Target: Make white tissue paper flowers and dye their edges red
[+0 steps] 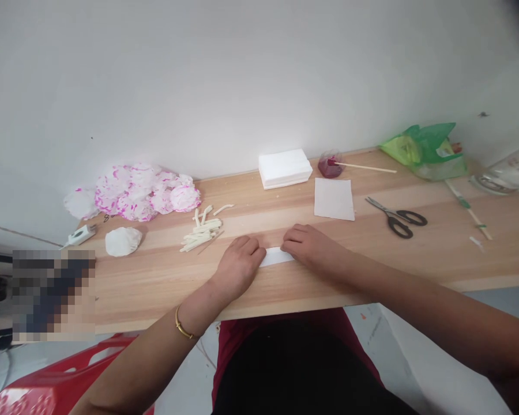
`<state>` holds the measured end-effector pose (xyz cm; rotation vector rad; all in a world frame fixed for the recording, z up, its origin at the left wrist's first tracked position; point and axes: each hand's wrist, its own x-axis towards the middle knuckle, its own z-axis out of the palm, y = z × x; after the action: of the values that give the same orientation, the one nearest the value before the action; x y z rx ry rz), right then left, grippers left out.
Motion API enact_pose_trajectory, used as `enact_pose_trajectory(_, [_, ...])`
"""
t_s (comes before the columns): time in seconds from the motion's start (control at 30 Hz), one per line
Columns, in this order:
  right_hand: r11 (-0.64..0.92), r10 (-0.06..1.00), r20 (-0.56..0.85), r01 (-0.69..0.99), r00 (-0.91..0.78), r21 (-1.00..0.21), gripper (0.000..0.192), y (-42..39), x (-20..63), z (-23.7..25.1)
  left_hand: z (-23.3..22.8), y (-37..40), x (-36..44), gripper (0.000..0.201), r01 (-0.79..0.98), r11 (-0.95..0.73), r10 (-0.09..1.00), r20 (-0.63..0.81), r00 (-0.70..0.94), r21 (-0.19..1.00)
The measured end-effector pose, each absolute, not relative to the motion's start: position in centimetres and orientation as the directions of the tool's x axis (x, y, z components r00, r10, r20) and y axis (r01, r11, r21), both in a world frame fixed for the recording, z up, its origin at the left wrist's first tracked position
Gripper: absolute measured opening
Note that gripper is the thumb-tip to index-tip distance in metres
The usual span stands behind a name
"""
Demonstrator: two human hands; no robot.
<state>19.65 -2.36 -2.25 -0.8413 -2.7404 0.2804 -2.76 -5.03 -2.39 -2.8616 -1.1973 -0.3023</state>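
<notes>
A narrow folded strip of white tissue paper (277,256) lies flat on the wooden table between my hands. My left hand (241,262) is closed on its left end, fingers curled and pressed together. At the opposite end my right hand (305,246) pinches the strip, its knuckles bent. Fingertips of both hands are partly hidden, as are the strip's ends. Beyond the right hand lies a flat square of white paper (334,199). To the left of my left hand is a loose pile of pale, short sticks or twisted cords (201,233).
A stack of white napkins (285,169) sits by the wall, beside a cup of dark red liquid (330,165) holding a thin stick. Scissors (398,218) and a green plastic bag (432,151) lie right. Pink-edged paper flowers (145,193) and a white bundle (123,241) occupy the left.
</notes>
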Motion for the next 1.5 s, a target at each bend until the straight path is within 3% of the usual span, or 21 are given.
enact_pose_trajectory(0.2, [0.827,0.555,0.224,0.501,-0.801,-0.254,0.021,-3.2,20.4,-2.6,-2.2,-5.4,-2.9,0.018,0.647,-0.762,0.636,0.2,0.746,0.01])
enact_pose_trajectory(0.4, [0.829,0.554,0.267,0.494,-0.788,-0.263,0.028,-3.9,21.1,-3.1,-1.8,-6.3,-3.4,0.019,0.671,-0.741,0.665,0.162,0.729,0.023])
enact_pose_trajectory(0.5, [0.811,0.573,0.298,0.477,-0.763,-0.337,0.029,-4.3,21.3,-2.9,-1.7,-6.7,-3.6,0.019,0.702,-0.702,0.71,0.177,0.681,0.116])
enact_pose_trajectory(0.63, [0.736,0.653,0.319,0.478,-0.687,-0.479,0.022,-4.2,21.0,-2.6,-1.6,-6.1,-2.9,0.02,0.747,-0.571,0.821,0.203,0.534,0.342])
enact_pose_trajectory(0.73, [0.69,0.704,0.306,0.517,-0.641,-0.507,0.025,-3.7,20.2,-2.8,-1.6,-5.1,-2.0,0.024,0.797,-0.451,0.892,0.17,0.419,0.403])
enact_pose_trajectory(0.97, [0.502,0.825,0.095,0.644,-0.557,-0.578,0.013,-2.3,18.9,-2.4,-0.3,-3.7,-0.8,0.007,0.884,-0.29,0.94,-0.064,0.335,0.368])
enact_pose_trajectory(1.1, [0.411,0.826,-0.09,0.704,-0.557,-0.579,0.006,-1.4,18.7,-1.4,0.7,-3.3,-0.3,0.007,0.911,-0.303,0.904,-0.217,0.368,0.282])
enact_pose_trajectory(1.27, [0.49,0.743,-0.167,0.697,-0.649,-0.524,0.003,-1.0,18.5,-0.6,0.3,-4.1,-0.1,0.006,0.881,-0.407,0.888,-0.119,0.443,0.242])
enact_pose_trajectory(1.5, [0.615,0.721,-0.022,0.654,-0.692,-0.441,0.002,-2.4,18.7,-1.1,-1.0,-5.8,-0.4,0.009,0.828,-0.541,0.841,0.077,0.535,0.151])
